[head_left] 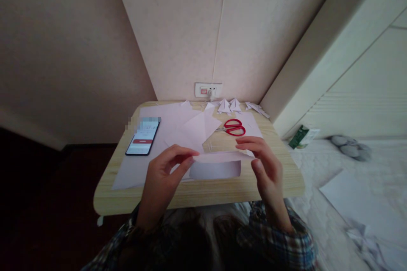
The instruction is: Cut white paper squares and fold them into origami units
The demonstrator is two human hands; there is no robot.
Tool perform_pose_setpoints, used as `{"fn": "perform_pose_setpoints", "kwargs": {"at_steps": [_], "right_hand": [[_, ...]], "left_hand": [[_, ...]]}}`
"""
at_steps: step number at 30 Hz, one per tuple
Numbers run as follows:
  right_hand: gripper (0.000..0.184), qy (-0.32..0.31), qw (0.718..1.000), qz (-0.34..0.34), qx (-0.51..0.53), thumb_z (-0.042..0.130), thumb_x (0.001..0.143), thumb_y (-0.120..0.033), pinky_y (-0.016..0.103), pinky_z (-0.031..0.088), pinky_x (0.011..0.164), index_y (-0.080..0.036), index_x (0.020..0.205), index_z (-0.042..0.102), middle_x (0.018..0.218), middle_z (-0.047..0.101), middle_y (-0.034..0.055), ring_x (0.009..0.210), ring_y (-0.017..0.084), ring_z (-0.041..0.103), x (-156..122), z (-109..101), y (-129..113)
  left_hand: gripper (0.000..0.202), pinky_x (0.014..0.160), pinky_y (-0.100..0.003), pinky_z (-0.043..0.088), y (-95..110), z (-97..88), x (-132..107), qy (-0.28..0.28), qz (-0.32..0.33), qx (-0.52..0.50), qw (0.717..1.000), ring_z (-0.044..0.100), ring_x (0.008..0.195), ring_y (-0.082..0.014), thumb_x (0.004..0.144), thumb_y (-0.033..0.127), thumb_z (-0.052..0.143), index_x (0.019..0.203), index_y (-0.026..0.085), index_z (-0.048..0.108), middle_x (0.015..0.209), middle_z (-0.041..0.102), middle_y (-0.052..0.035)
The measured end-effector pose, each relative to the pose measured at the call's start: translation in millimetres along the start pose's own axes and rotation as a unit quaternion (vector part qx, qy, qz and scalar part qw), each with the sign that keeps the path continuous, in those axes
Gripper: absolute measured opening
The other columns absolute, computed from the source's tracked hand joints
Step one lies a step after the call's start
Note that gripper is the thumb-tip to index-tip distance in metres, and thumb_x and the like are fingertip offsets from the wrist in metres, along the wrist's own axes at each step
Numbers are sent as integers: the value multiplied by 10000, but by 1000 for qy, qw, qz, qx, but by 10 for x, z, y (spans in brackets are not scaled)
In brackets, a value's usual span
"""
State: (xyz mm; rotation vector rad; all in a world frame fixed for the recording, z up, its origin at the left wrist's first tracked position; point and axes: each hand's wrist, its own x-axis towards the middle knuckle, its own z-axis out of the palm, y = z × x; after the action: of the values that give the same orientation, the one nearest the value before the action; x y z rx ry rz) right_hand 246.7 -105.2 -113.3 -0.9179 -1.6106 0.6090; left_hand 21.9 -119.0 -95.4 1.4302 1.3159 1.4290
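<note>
A white sheet of paper (pixel 219 169), bent along its length so that a narrow upper flap shows, is held above the front of the small table. My left hand (pixel 165 173) pinches its left end between thumb and fingers. At the other end, my right hand (pixel 263 163) has its thumb and fingers apart, close to the paper's right tip; whether they touch it I cannot tell. Beyond the hands lie a pair of red-handled scissors (pixel 234 128), blades partly hidden by a folded white paper (pixel 199 129).
A lit phone (pixel 143 137) lies on white paper at the table's (pixel 127 203) left. Folded paper pieces (pixel 229 106) sit along the back edge, below a wall socket (pixel 208 90). To the right, a green-and-white carton (pixel 299 136), grey slippers (pixel 349 147) and loose paper (pixel 356 199) rest on a pale quilted surface.
</note>
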Motion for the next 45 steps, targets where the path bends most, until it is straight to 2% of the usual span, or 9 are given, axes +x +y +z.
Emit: {"fn": "perform_pose_setpoints", "kwargs": {"at_steps": [6,13,20,29,36,45], "right_hand": [[291,34,997,68,23,579,969,-487,402,511,767,-285,879,769,862,760,59,841,270,663,4,28,-17],[277,20,992,120,28,672,897,-367,286,437,568,-237,651,670,619,642,-11,616,186,564,-2,73,-25],[184,-8,982,168,81,662,876,-320,255,456,580,-224,727,713,677,687,-5,673,181,606,-4,155,-71],[264,23,963,223,147,692,857,-322,214,331,489,-207,642,592,597,524,-47,551,111,431,-17,220,-82],[207,50,949,247,191,754,818,-350,211,375,532,-214,709,643,668,610,-32,603,120,497,-40,237,-84],[219,64,939,253,224,792,786,-393,209,395,515,-228,739,656,632,619,-41,580,125,528,-22,263,-95]], "left_hand": [[74,620,-246,580,-22,13,6,15,-12,-8,1000,695,666,-171,747,195,705,692,231,736,681,724,18],[47,632,-252,571,-106,8,-9,43,-25,-19,999,695,679,-171,757,218,732,714,232,746,697,737,17],[21,618,-244,554,-106,12,-13,69,-54,-51,995,688,676,-166,737,239,761,718,233,755,699,742,16],[77,643,-215,529,-87,54,-15,84,-117,-117,983,663,691,-143,676,235,817,694,205,748,709,738,17],[132,629,-180,487,-85,77,-10,85,-153,-175,969,630,676,-115,646,237,846,722,198,745,674,708,31],[191,584,-143,442,-25,94,4,81,-170,-212,959,597,646,-88,595,188,872,746,208,755,651,689,55]]}}
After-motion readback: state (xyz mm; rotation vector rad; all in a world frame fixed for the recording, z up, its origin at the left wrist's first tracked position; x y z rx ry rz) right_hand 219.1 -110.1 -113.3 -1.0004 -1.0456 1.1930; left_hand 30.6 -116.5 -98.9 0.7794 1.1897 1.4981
